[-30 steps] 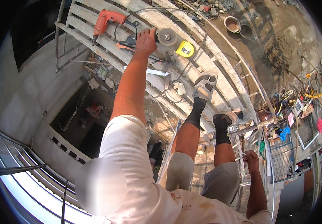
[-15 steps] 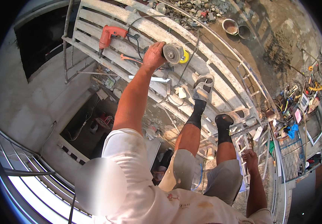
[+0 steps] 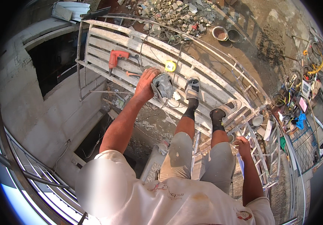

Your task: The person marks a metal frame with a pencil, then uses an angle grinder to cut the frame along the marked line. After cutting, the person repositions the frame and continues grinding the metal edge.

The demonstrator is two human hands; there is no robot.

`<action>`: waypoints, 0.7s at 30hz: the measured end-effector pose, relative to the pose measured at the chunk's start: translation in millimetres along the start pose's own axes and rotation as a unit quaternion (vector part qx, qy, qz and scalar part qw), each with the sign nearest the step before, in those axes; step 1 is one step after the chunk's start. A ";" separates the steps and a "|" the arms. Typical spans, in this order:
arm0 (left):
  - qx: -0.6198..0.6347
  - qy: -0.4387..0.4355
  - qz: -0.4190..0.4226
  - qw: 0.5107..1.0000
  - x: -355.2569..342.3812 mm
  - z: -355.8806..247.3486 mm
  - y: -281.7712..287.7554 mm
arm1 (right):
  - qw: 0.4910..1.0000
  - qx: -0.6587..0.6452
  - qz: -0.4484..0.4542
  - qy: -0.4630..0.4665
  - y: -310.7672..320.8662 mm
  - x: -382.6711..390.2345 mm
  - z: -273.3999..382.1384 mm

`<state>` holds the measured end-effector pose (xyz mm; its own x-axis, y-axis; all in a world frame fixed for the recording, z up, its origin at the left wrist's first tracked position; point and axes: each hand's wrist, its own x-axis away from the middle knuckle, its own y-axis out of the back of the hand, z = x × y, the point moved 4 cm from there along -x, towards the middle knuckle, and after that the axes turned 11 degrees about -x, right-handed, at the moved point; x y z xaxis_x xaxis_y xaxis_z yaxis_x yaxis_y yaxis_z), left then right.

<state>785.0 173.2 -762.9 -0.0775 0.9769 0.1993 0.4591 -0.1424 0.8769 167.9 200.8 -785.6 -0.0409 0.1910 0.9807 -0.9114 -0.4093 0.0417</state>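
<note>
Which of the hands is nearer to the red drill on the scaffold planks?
The left. The left hand grips the angle grinder on the planks, just right of the red drill. The right hand holds the ladder rail much lower, far from it.

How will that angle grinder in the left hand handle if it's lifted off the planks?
The angle grinder looks dense for its size, so probably heavy one-handed in the left hand. Its cable trails across the scaffold planks and may drag or snag.

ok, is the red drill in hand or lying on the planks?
Lying on the planks: the red drill rests untouched, apart from the left hand holding the grinder.
</note>
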 end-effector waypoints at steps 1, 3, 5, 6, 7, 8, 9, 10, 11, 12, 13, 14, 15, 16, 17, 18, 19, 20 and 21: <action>-0.009 -0.006 -0.005 1.000 0.1 -12.0 14.0 | 1.000 0.014 -0.002 0.012 4.7 4.5 0.9; -0.022 -0.017 -0.028 0.999 1.0 -35.2 46.2 | 1.000 0.010 0.000 0.027 15.9 14.5 -1.0; -0.017 -0.014 -0.046 0.999 -1.1 -56.8 78.8 | 0.999 0.001 -0.012 0.043 27.2 23.2 -4.1; -0.014 -0.016 -0.052 0.998 -5.4 -69.9 94.4 | 0.999 -0.015 -0.014 0.043 30.7 29.9 -7.2; -0.002 -0.016 -0.054 0.998 -11.5 -84.7 110.1 | 0.998 -0.031 -0.016 0.045 32.7 36.0 -7.3; -0.011 -0.036 -0.066 0.997 -16.5 -91.9 121.3 | 0.998 -0.047 -0.018 0.047 35.8 44.5 -8.0; -0.006 -0.045 -0.073 0.996 -24.4 -110.7 136.0 | 0.997 -0.023 -0.047 0.050 38.5 55.4 -7.8; -0.001 -0.053 -0.079 0.995 -30.9 -130.9 151.3 | 0.997 -0.037 -0.041 0.061 41.1 62.8 -10.1; 0.038 -0.041 -0.055 0.997 -34.4 -144.4 156.8 | 0.996 -0.051 -0.034 0.072 39.8 69.6 -11.6; 0.074 -0.026 -0.033 0.996 -37.8 -159.7 165.3 | 0.994 -0.062 -0.025 0.086 41.4 75.1 -9.2; 0.110 -0.013 -0.008 0.994 -40.8 -177.1 172.2 | 0.992 -0.053 -0.035 0.105 39.0 83.8 -6.2; 0.153 0.041 0.024 0.987 -43.5 -198.7 173.7 | 0.992 -0.057 -0.040 0.107 35.5 93.2 -5.1; 0.156 0.064 0.076 0.983 -48.0 -223.1 177.5 | 0.991 -0.061 -0.043 0.109 29.8 105.0 -2.4; 0.160 0.088 0.123 0.976 -50.6 -244.6 177.7 | 0.991 -0.061 -0.047 0.113 31.4 109.7 -0.4; 0.239 0.089 0.150 0.955 -50.9 -259.3 163.5 | 0.990 -0.035 -0.032 0.131 31.6 112.3 4.4; 0.314 0.089 0.179 0.928 -50.3 -275.1 149.3 | 0.986 -0.030 -0.043 0.160 30.5 123.4 15.6; 0.306 0.069 0.187 0.931 -53.2 -300.6 149.0 | 0.980 -0.025 -0.054 0.188 22.8 141.7 38.2; 0.299 0.051 0.199 0.932 -54.8 -327.5 151.8 | 0.975 -0.020 -0.065 0.212 13.7 163.2 57.5; 0.287 -0.005 0.183 0.940 -59.0 -359.0 161.7 | 0.966 -0.046 -0.072 0.246 8.2 180.7 75.9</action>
<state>546.1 35.4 -475.8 0.1853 0.8810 0.4353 0.8562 -0.3622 0.3684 184.2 164.3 -593.6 -0.0798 0.6498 0.7559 -0.9540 -0.2696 0.1309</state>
